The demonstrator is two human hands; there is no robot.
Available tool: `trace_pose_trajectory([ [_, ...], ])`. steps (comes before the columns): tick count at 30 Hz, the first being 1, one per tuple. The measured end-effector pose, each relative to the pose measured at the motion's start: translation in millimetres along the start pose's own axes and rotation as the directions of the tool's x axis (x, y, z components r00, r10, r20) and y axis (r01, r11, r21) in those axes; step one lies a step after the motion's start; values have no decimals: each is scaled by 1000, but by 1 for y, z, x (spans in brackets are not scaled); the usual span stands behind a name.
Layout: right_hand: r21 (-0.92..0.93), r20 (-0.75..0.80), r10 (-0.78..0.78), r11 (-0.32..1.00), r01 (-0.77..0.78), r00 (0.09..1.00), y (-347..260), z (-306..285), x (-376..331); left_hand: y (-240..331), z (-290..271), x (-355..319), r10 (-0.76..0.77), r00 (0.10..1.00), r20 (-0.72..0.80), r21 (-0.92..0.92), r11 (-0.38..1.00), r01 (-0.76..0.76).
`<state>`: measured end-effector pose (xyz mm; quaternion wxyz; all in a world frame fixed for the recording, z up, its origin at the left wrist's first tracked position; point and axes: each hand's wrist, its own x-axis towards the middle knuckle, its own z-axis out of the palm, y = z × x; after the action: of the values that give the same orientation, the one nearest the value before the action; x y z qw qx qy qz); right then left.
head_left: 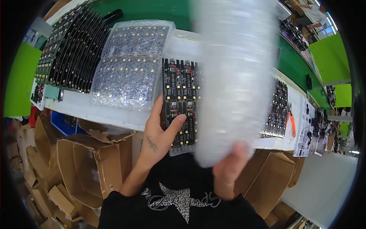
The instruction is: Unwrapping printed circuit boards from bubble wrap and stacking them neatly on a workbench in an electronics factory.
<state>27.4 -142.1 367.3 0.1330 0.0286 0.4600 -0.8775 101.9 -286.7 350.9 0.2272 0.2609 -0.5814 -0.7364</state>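
My left hand [162,133] grips a black circuit board panel [183,82] by its left edge, thumb on top and fingers underneath. Small yellow squares and red wires dot the panel. Under its lower edge a strip of bubble wrap shows. A large roll of clear bubble wrap [236,76], smeared by motion, covers the panel's right part. At the roll's near end my right hand [230,166] is closed on it, thumb over the plastic; its other fingers are blurred or hidden. A bubble-wrapped bundle of boards [129,65] lies left of the panel.
Many bare circuit boards [72,49] stand in a leaning row at the far left. More boards [277,108] lie right of the roll, beside orange-handled pliers [292,124]. Cardboard boxes [112,168] and a blue bin [61,122] sit below the white table [103,114].
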Motion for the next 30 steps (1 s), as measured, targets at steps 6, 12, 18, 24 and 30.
trace_pose_trajectory([
  [6, -442, 61, -482, 772, 456, 874, -17, -29, 25, 14, 6, -2, 145, 989, 15, 427, 894, -138],
  [12, -790, 356, -672, 155, 593, 649, -12, -45, 28, 36, 10, -19, 399, 907, 131, 659, 649, -380],
  [18, -646, 565, -657, 25, 763, 500, -18, -40, 32, 64, 8, -36, 263, 958, -115, 206, 950, -236],
  [24, -658, 673, -526, -104, 746, 520, -10, -38, 22, 81, -48, -42, 276, 923, -268, 210, 952, -224],
  [30, -632, 769, -219, -117, 766, 601, 14, -33, 11, 110, -62, -35, 371, 795, -480, 11, 908, -418],
])
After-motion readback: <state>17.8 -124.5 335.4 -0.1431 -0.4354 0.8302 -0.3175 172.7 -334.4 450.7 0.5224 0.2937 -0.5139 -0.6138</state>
